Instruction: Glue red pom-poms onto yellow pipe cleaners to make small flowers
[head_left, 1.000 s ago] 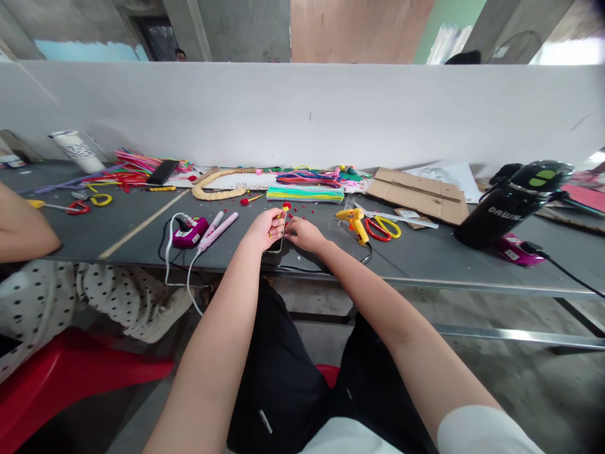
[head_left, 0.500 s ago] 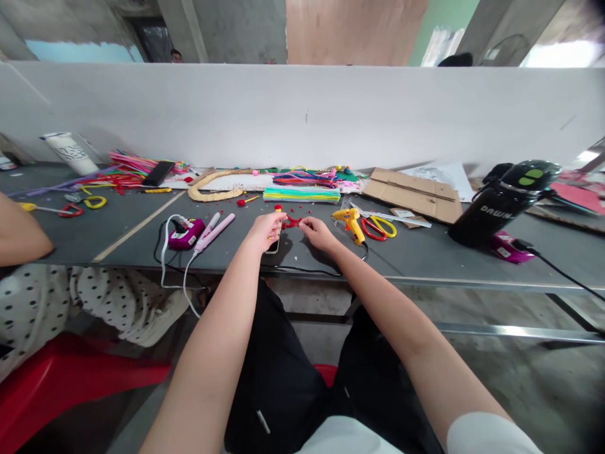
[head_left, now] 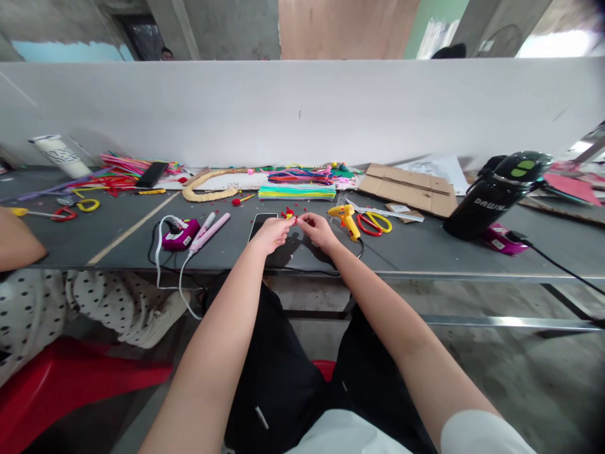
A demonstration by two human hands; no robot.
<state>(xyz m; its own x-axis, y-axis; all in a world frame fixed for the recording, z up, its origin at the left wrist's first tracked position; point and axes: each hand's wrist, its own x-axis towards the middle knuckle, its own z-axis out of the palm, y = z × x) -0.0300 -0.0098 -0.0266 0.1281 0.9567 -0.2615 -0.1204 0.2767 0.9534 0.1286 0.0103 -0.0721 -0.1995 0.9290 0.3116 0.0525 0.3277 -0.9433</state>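
Note:
My left hand [head_left: 274, 234] is closed on a small red-and-yellow fuzzy piece [head_left: 288, 213], which sticks up past the fingertips. Thumb and finger of my right hand [head_left: 316, 231] pinch at its red end, close against the left fingertips. The piece is too small for its exact kind to show. Partly under my left hand and wrist lies a phone [head_left: 258, 223] with a dark screen. To the right of my right hand are a yellow glue gun [head_left: 347, 221] and scissors [head_left: 373, 222] with red and yellow handles.
A stack of coloured strips [head_left: 297, 192] and bundled pipe cleaners [head_left: 302, 174] lie behind my hands. On the left are a pink hair straightener [head_left: 210, 232] and a purple power socket [head_left: 181, 235]. Cardboard [head_left: 409, 189] and a black bottle [head_left: 494, 198] stand right. Another person's arm [head_left: 21, 236] rests at far left.
My hands have come together, the right fingertips meeting the left. The red-and-yellow piece has moved right with my left hand, showing more of the phone. The view has shifted slightly.

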